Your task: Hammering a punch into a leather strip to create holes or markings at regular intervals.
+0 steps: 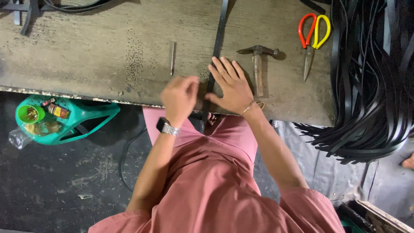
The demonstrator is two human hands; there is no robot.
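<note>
A salmon-pink garment [215, 181] fills the bottom of the view, nearest the camera, covering the person's lap and both upper arms. From it, 2 bare forearms reach up to the near edge of a worn wooden workbench [86, 51].

The left hand [179, 97] wears a metal wristwatch [167, 127]. This hand is motion-blurred; its fingers look curled inward over the bench edge, just left of a strap, and whether they grip anything cannot be told.

The right hand [230, 84] lies palm down on the bench with its fingers spread wide and flat. A thin bangle [252, 107] circles its wrist. The fingers press on a narrow black strap [217, 39], which runs straight from the far edge of the bench down to the near edge, passing between the 2 hands and under the right fingertips.

Just right of the right hand lies a hammer [258, 64] with a wooden handle, its metal head pointing away from the person. Further right lies a pair of scissors [311, 41] with 1 red and 1 yellow handle, blades pointing toward the person. Left of the strap lies a thin metal punch [172, 58], beside a scatter of small dark specks.

On the right, a large bundle of black straps [371, 86] hangs over the bench end. On the dark floor at left stands a green plastic basket [64, 121] holding small items.
</note>
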